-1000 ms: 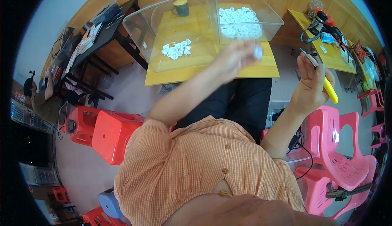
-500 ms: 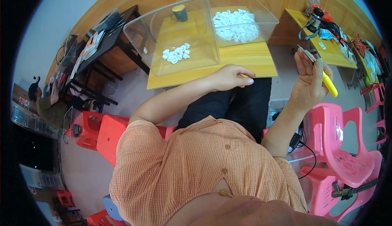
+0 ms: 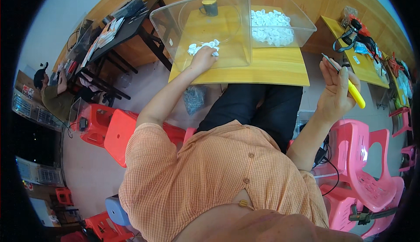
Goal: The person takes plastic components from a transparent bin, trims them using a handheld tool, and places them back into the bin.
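My left hand [image 3: 204, 59] reaches into the left clear plastic box [image 3: 251, 32], its fingers among the small white plastic parts [image 3: 197, 48] lying there. The fingertips are partly hidden, so I cannot make out whether they grip a part. Raised to the right of the yellow table, my right hand [image 3: 336, 91] is closed round a yellow-handled tool [image 3: 356, 94] with a slim metal tip, which points up and away from me. Many more white parts [image 3: 273, 26] fill a second clear box [image 3: 302, 34] at the back right of the table.
A dark mug [image 3: 210, 8] with a yellow top shows through the left box. The yellow table [image 3: 275, 69] stands before my knees. Pink chairs [image 3: 363, 163] are at my right, red stools [image 3: 120, 137] at my left. A person [image 3: 54, 89] sits at far left.
My left hand has moved from above my lap, at the table's front edge, left and forward into the left box. My right hand still holds the tool. The view has shifted slightly.
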The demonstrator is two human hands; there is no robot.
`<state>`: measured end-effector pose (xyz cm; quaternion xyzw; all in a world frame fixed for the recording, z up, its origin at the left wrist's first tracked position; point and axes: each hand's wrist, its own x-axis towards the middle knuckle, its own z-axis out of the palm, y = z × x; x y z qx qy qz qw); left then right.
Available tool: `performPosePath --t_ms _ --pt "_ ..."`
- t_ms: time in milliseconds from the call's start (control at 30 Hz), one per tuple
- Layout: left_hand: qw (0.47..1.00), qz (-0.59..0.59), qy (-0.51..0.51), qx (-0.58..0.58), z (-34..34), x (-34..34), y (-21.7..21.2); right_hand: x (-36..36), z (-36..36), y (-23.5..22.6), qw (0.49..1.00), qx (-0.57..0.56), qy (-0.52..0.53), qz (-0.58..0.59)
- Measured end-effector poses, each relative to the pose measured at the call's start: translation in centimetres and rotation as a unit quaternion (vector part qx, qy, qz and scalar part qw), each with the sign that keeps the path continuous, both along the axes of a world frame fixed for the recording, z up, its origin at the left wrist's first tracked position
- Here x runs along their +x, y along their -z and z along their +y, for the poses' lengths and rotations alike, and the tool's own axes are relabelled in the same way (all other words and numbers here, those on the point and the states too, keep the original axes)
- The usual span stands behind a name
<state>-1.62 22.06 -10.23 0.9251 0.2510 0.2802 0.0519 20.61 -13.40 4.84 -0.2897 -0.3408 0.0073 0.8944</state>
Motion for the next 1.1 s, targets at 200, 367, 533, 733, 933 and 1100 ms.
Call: performPosePath --t_ms 200,367,533,733,933,1100 --pt "0.998 -0.038 0.025 -0.033 -1.2 0.8 0.0 -0.3 0.3 0.1 1.0 -0.008 -0.002 -0.011" --pt "0.955 -0.178 0.062 -0.23 -6.0 2.6 -3.8 -1.4 1.2 0.3 0.999 -0.026 -0.021 0.002" --pt "0.833 -0.324 0.191 -0.406 -15.2 2.9 -10.4 -4.9 2.8 0.8 0.992 -0.095 -0.079 -0.028" --pt "0.715 -0.358 0.331 -0.5 -19.6 1.9 -12.2 -8.0 3.9 1.6 0.974 -0.121 -0.143 -0.129" --pt "0.669 -0.408 0.353 -0.512 -20.5 2.2 -12.8 -8.9 4.0 0.9 0.977 -0.11 -0.121 -0.133" --pt "0.629 -0.441 0.334 -0.547 -21.1 2.4 -13.3 -9.2 4.7 1.0 0.971 -0.136 -0.073 -0.183"
